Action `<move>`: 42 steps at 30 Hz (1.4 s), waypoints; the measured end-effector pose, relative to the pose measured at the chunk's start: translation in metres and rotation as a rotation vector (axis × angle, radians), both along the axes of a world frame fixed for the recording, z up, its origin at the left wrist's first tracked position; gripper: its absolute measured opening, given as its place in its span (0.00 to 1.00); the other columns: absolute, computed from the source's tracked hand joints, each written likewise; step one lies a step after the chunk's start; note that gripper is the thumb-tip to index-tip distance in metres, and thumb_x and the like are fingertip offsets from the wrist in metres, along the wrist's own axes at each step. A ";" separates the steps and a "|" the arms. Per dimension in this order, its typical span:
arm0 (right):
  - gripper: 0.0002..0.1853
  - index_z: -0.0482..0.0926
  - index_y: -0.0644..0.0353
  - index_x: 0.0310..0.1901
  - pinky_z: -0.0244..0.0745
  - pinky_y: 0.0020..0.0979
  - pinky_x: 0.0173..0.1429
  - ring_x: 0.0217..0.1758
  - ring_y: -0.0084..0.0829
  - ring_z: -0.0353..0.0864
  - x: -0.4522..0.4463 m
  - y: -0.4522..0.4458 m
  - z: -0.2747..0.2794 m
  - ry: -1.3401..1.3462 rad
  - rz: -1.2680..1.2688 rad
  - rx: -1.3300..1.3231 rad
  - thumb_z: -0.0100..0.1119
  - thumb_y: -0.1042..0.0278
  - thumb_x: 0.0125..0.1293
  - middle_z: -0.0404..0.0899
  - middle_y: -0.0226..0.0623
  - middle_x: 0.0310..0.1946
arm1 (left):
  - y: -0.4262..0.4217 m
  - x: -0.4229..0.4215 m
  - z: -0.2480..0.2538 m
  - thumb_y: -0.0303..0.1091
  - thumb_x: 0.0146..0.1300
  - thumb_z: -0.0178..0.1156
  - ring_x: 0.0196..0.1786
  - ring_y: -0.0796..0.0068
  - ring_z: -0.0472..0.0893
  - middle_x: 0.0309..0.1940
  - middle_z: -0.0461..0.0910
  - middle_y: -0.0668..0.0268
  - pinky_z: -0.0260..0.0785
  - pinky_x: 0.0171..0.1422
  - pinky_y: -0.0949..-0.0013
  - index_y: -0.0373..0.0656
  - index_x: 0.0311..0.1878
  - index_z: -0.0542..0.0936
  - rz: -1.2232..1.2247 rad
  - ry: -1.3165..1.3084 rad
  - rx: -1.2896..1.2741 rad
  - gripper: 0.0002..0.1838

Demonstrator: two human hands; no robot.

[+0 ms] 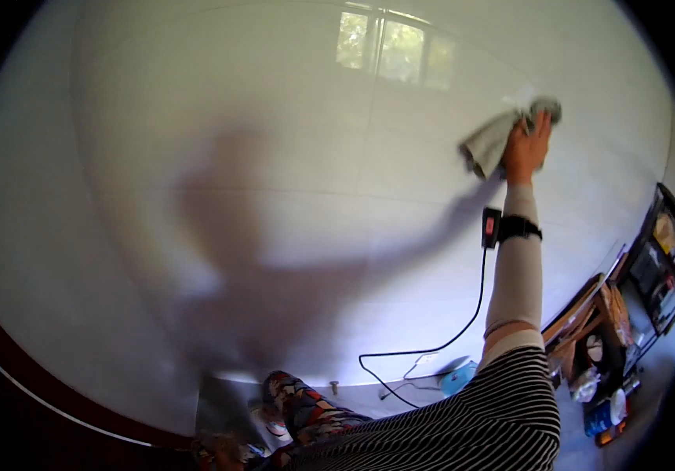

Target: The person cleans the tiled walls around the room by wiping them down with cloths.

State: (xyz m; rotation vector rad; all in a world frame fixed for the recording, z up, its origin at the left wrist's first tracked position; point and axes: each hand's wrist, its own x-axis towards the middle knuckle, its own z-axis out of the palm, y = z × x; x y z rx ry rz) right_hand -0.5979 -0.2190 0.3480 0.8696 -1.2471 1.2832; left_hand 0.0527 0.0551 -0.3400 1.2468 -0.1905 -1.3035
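My right hand [527, 147] is stretched up against a glossy pale tiled wall [290, 94], holding a grey-green cloth [493, 144]. Part of the cloth is bunched beyond the fingertips, and a loose flap hangs to the left of the hand. The fingers press over the cloth, slightly blurred. Around the right wrist is a black strap [519, 228] carrying a small black box [492, 228] with a red part. A black cable [423, 351] runs down from that box. I cannot make out my left hand anywhere in the view.
At the right stand a cluttered rack [655, 259], a wooden frame [588, 314] and a blue container [600, 418]. A light-blue round object [456, 378] lies by the wall's foot, near a white socket [427, 359]. My patterned trouser leg [310, 404] shows below. A dark red edge [47, 385] curves along the lower left.
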 end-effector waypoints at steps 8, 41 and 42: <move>0.32 0.58 0.70 0.69 0.54 0.52 0.72 0.73 0.60 0.55 0.053 -0.010 -0.189 -0.028 -0.050 0.101 0.52 0.62 0.68 0.54 0.59 0.72 | 0.024 0.041 -0.093 0.60 0.72 0.44 0.71 0.62 0.61 0.72 0.58 0.60 0.59 0.72 0.52 0.48 0.73 0.61 -0.384 -1.255 -0.316 0.34; 0.30 0.65 0.58 0.68 0.54 0.50 0.73 0.74 0.48 0.58 0.037 -0.004 0.113 0.342 0.011 -0.054 0.50 0.52 0.68 0.61 0.46 0.71 | 0.027 0.004 0.063 0.46 0.56 0.65 0.50 0.66 0.74 0.47 0.77 0.63 0.67 0.55 0.58 0.50 0.53 0.75 -0.167 -2.087 -0.316 0.23; 0.29 0.66 0.55 0.68 0.58 0.44 0.72 0.73 0.45 0.60 0.002 -0.009 0.117 0.338 -0.071 -0.112 0.47 0.47 0.71 0.62 0.42 0.71 | 0.024 0.004 0.063 0.46 0.55 0.65 0.52 0.65 0.73 0.48 0.77 0.62 0.67 0.56 0.57 0.50 0.54 0.75 -0.178 -2.074 -0.310 0.24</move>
